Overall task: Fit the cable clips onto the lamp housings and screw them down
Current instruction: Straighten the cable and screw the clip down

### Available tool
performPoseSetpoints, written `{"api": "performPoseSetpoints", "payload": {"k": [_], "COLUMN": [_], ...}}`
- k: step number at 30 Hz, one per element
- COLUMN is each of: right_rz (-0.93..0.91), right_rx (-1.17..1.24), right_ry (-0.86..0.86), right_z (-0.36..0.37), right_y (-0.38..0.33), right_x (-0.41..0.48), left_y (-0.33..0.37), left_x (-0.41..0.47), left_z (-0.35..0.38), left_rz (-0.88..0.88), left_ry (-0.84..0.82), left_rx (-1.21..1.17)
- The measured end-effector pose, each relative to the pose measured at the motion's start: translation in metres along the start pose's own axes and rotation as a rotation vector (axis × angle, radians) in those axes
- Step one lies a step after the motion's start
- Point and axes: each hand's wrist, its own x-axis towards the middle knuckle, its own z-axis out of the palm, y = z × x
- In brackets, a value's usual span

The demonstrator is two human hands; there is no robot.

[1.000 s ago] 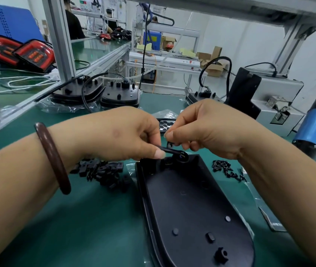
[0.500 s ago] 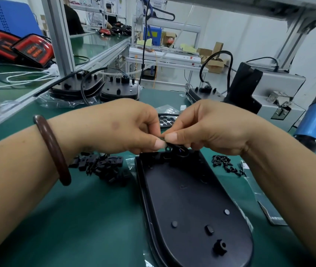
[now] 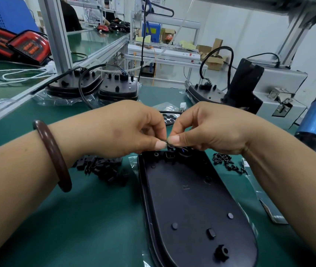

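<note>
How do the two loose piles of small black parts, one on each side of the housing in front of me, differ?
The pile of clips left of the lamp housing holds chunky, blocky pieces; the pile of screws to its right holds much finer, thinner ones. The pile of clips is larger and lies partly under the left hand; the pile of screws lies uncovered beside the right wrist. Both are black and lie loose on the green mat.

Both hands' fingers (image 3: 161,144) pinch clip (image 3: 169,146); housing (image 3: 192,199) beneath

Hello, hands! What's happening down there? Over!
Left hand and right hand pinching one small black cable clip together. Clip at far end of lamp housing, not screwed. Nothing blocking. Over.
</note>
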Motion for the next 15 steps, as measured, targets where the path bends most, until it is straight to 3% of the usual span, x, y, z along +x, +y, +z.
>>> {"api": "performPoseSetpoints", "payload": {"k": [5,9,12,15], "right_rz": [-0.057,-0.050,-0.038,0.021], "right_rx": [-0.255,-0.314,-0.253,-0.010], "right_ry": [0.004,0.036,0.026,0.003], "right_z": [0.000,-0.001,-0.001,-0.008], "right_y": [-0.005,-0.004,-0.001,0.003], "right_x": [-0.001,-0.001,-0.001,-0.003], "left_y": [0.004,0.010,0.013,0.014], "left_x": [-0.004,-0.009,-0.011,-0.011], "left_z": [0.004,0.007,0.011,0.016], "left_rz": [0.012,0.020,-0.004,-0.025], "left_ry": [0.083,0.124,0.172,0.225], "left_rx": [0.090,0.104,0.080,0.067]}}
